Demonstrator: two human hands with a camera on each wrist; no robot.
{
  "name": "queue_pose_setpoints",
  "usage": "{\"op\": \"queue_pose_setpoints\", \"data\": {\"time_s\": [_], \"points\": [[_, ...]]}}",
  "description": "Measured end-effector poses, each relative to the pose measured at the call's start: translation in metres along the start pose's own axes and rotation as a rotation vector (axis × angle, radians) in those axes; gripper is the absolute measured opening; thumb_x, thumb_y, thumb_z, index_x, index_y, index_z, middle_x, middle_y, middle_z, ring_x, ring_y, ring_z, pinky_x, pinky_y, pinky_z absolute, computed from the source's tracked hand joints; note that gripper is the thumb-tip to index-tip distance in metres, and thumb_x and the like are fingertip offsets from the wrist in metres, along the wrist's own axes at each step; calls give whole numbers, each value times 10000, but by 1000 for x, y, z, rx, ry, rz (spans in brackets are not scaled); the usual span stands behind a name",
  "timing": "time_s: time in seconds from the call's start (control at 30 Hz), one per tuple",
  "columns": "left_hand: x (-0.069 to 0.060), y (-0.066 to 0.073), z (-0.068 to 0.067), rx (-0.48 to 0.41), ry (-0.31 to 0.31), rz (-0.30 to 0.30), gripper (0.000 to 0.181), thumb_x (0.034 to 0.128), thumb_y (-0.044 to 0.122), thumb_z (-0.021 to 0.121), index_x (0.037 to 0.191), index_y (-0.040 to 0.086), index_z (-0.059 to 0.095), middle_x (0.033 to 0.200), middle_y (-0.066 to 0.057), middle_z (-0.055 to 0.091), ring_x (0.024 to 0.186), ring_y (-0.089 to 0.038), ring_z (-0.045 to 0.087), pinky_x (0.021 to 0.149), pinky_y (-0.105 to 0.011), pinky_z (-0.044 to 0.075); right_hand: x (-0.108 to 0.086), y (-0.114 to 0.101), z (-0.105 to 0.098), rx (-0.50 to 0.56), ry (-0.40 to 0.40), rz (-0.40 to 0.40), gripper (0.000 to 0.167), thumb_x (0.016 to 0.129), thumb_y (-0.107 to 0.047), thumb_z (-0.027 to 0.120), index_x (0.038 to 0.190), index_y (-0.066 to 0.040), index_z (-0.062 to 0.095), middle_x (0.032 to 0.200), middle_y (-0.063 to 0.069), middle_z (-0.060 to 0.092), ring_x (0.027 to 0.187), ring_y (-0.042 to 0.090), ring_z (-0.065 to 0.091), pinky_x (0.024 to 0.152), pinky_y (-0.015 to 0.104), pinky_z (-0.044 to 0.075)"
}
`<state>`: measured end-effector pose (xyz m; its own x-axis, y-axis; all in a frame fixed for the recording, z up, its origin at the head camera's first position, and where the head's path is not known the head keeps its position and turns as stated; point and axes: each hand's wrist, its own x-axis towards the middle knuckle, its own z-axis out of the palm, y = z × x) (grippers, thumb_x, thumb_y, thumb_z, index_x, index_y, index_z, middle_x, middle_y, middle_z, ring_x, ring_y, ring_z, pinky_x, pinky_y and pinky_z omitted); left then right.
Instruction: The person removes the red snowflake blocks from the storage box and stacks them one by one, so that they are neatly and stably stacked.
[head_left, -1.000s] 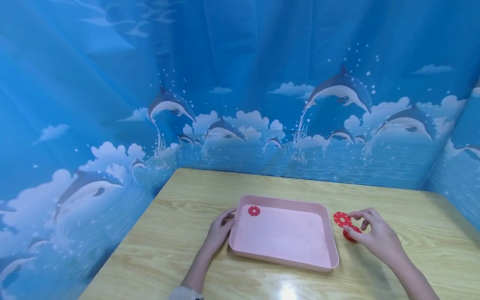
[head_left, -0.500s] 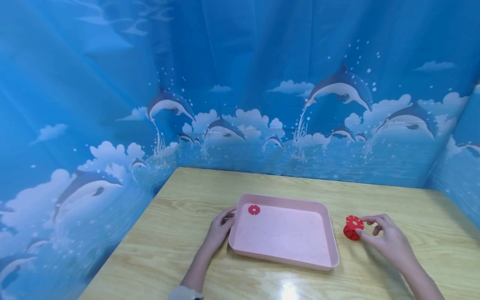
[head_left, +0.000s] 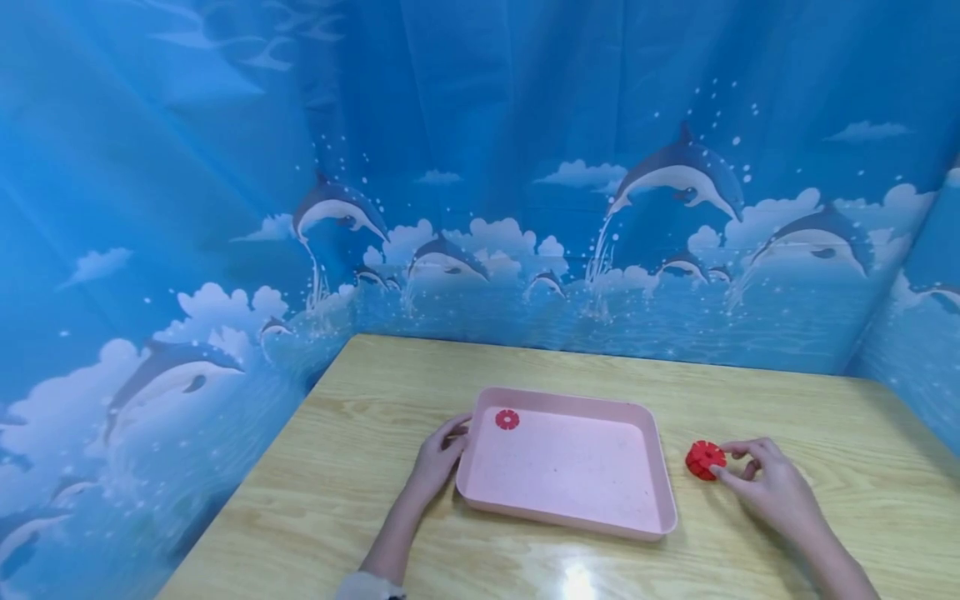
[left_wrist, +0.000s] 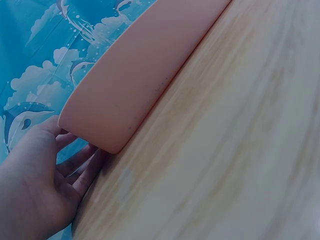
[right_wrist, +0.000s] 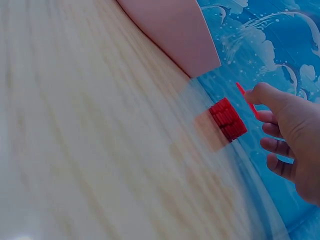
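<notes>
My right hand (head_left: 776, 492) pinches a thin red notched disc (right_wrist: 242, 91) between thumb and finger. Just under it a short stack of similar red discs (right_wrist: 228, 120) stands on the table, to the right of the pink tray (head_left: 566, 475). In the right wrist view a small gap shows between the held disc and the stack. One more red notched disc (head_left: 500, 419) lies flat in the tray's far left corner. At the tray's left wall rests my left hand (head_left: 437, 460); its extended fingers (left_wrist: 75, 162) touch the outer side, and their tips are partly hidden by the tray.
The tray sits mid-table on a light wooden tabletop (head_left: 360, 433). A blue curtain printed with dolphins (head_left: 480, 167) hangs behind the table and along both sides. Light glares off the table's near part.
My right hand has moved right and then down, carrying its red disc from the stack's upper left to over the stack. The left hand and tray stay put.
</notes>
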<state>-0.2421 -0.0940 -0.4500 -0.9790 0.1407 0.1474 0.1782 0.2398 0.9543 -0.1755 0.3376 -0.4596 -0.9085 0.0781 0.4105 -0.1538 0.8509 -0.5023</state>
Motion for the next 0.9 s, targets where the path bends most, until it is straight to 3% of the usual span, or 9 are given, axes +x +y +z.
{"op": "queue_pose_setpoints", "data": {"time_s": [0.9], "points": [[-1, 2, 0, -10, 3, 8, 349, 908, 51, 519, 1234, -74, 510, 1084, -264, 563, 1011, -381, 533, 877, -445, 463, -3, 8, 9, -30, 29, 12, 331, 726, -189, 773, 970, -3, 647, 891, 57, 517, 641, 44, 446, 485, 244, 374]]}}
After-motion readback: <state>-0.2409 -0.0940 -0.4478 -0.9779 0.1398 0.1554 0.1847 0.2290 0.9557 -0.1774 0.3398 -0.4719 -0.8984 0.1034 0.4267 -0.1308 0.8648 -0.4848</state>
